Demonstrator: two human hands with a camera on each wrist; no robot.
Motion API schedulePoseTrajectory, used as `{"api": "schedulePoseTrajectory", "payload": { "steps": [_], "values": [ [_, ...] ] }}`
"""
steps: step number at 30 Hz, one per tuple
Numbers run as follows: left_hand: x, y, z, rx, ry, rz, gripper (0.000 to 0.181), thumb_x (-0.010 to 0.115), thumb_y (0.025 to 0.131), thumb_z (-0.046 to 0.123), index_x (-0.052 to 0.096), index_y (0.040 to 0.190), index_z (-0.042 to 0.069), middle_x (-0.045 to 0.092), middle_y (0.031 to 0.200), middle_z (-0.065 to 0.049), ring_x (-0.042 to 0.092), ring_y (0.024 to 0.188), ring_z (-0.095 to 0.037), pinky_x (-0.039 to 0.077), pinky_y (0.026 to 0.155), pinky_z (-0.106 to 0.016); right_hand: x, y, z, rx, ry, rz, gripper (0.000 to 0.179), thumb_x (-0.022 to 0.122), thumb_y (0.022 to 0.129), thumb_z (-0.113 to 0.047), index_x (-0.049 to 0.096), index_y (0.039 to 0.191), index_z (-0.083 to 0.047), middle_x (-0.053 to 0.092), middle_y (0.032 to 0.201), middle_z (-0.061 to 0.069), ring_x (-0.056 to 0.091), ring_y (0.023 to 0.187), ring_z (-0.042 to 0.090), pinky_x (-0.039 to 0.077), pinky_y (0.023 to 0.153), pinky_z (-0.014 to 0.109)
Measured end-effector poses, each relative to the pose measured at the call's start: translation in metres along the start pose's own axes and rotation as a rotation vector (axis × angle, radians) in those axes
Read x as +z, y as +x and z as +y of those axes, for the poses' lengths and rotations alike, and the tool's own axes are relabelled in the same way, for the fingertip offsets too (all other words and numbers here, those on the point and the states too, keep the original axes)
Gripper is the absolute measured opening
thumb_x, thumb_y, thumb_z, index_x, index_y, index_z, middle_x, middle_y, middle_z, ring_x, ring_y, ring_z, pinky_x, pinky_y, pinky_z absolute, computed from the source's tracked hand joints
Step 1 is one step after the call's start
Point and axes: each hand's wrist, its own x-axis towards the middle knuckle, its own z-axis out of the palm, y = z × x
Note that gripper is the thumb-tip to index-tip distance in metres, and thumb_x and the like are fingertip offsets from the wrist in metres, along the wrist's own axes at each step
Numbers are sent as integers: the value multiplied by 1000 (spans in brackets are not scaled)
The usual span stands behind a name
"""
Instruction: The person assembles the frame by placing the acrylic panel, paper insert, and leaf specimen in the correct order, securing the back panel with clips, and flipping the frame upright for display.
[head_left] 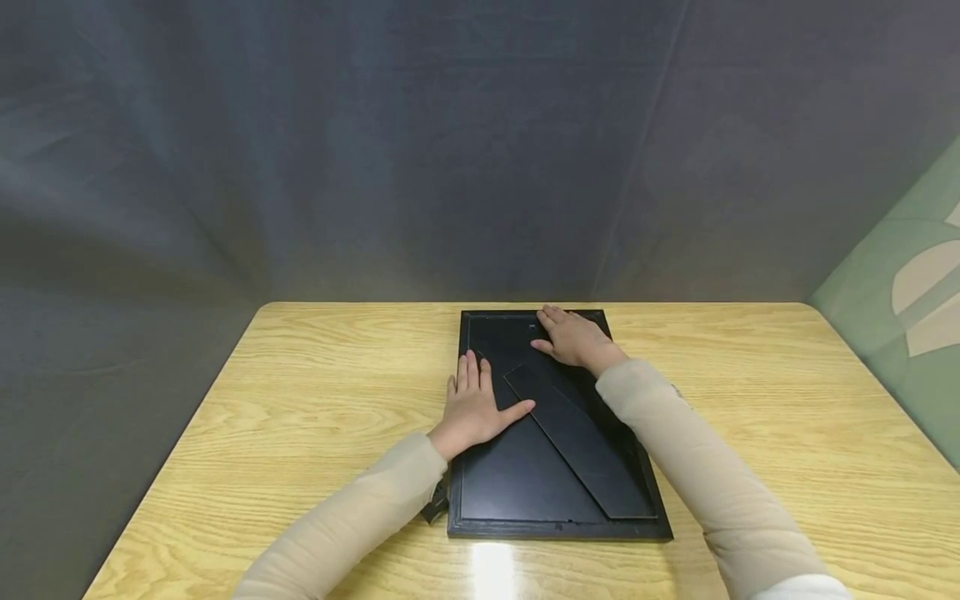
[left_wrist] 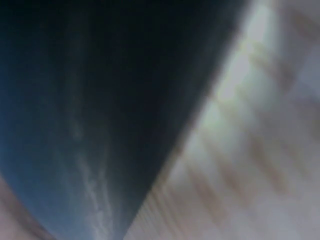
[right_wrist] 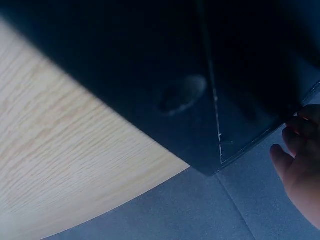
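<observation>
A black picture frame [head_left: 517, 492] lies on the wooden table with its back facing up. Slanting across that back is its stand flap [head_left: 581, 442]. My left hand [head_left: 475, 412] rests with spread fingers on the left part of the backing, thumb reaching to the flap's edge. At the far edge, my right hand [head_left: 573, 337] touches the frame with its fingers stretched out and thumb apart. The right wrist view has the frame's corner [right_wrist: 165, 130] and my right fingers [right_wrist: 297, 145] along its edge. Blurred and dark, the frame side [left_wrist: 150, 90] fills much of the left wrist view.
Pale wood grain covers the table [head_left: 322, 383], whose far edge meets a grey curtain [head_left: 450, 167]. Beside the frame's lower left, a small black object [head_left: 435, 504] is partly hidden by my left sleeve. Green patterned fabric [head_left: 885, 333] hangs at the right.
</observation>
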Motion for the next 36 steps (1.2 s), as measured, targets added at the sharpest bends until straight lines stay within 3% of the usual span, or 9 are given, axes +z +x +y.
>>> {"api": "schedulePoseTrajectory", "payload": {
  "steps": [36],
  "values": [
    [0,-4,8,-17,23,14,101,42,87,71,12,152,0,-4,161,-20,-4,150,-34,10,121,-54,1,-9,0,17,25,-49,65,37,102,-39,18,152,-1,14,160,18,22,145,37,27,116,54]
  ]
}}
